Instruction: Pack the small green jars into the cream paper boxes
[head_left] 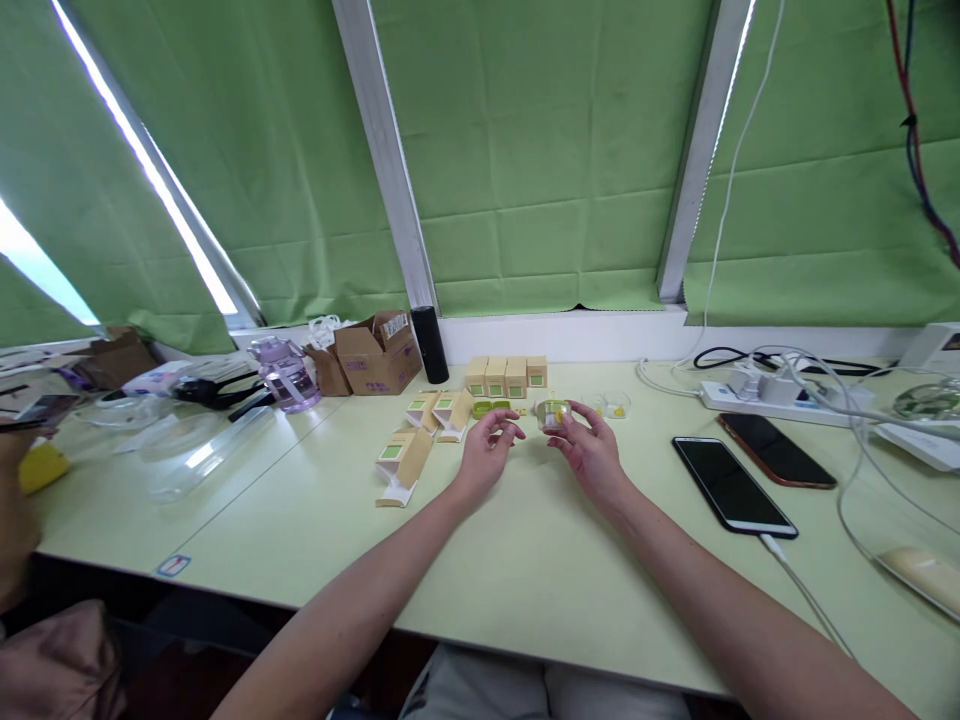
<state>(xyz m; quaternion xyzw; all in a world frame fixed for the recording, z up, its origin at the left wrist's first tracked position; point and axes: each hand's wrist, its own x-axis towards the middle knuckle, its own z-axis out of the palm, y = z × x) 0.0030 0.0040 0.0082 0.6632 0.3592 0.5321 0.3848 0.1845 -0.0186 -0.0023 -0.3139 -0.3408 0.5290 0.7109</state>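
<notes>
My right hand (592, 455) grips a small clear container (552, 415) with green and yellow showing in it, raised a little over the table. To its left, my left hand (487, 450) has its fingers loosely curved and apart, with nothing visible in them. Just behind that hand lie small green pieces (491, 407), partly hidden by the fingers. Beyond my right hand sit small clear containers (609, 406) with bits of yellow in them. Opened tan cartons (405, 460) with green labels lie left of my left hand.
Several closed tan boxes (506, 377) stand in a row at the back. A black cylinder (429, 345), a cardboard box (379, 355) and a purple jug (285, 375) are at back left. Two phones (735, 485) and a power strip (780, 395) lie right. Another person's arm (15, 510) shows far left.
</notes>
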